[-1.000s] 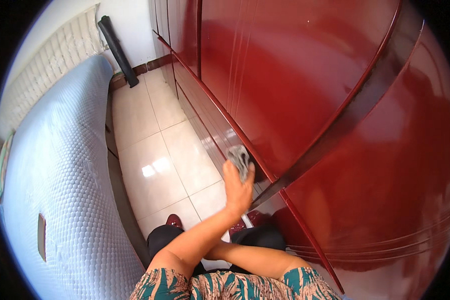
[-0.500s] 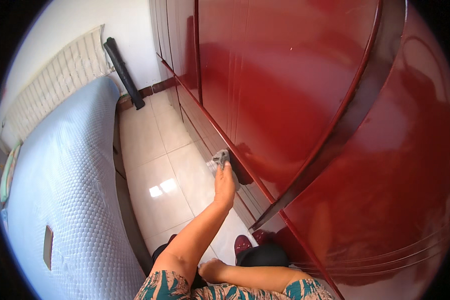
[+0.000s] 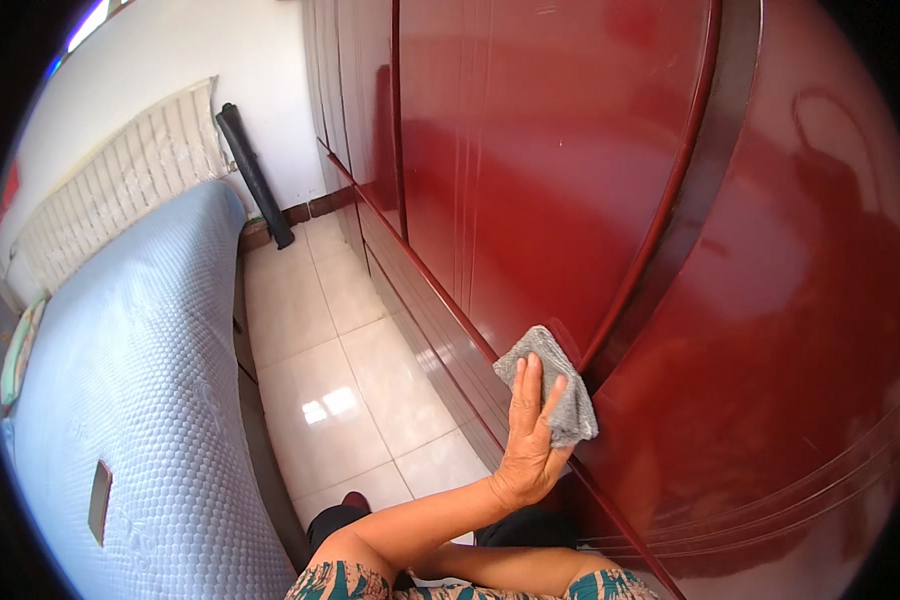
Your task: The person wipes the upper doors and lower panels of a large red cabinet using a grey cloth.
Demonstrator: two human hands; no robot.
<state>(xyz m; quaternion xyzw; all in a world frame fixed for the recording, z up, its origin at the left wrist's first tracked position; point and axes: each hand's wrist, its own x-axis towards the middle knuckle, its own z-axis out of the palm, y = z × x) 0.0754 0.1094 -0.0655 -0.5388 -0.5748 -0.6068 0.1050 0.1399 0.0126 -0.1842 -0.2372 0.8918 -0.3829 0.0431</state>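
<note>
My left hand [image 3: 530, 455] presses a folded grey cloth [image 3: 575, 418] against the glossy dark-red wardrobe [image 3: 560, 220]. The fingers lie stretched over the cloth, close to the ledge at the bottom of the door and beside the raised curved trim [image 3: 660, 240]. My right forearm [image 3: 510, 568] crosses low in front of my body. Its hand is hidden behind my left arm, so its fingers do not show.
At left stands a bed with a light-blue quilted cover [image 3: 160, 400], a dark flat rectangular object [image 3: 100, 503] on it. A long black roll [image 3: 255, 175] leans on the white wall. Pale floor tiles [image 3: 290, 300] run between bed and wardrobe.
My left hand has moved right and nearer, from the lower drawer fronts up onto the door's lower corner. The cloth, bunched before, is now spread flatter under the fingers. The right hand has gone out of sight.
</note>
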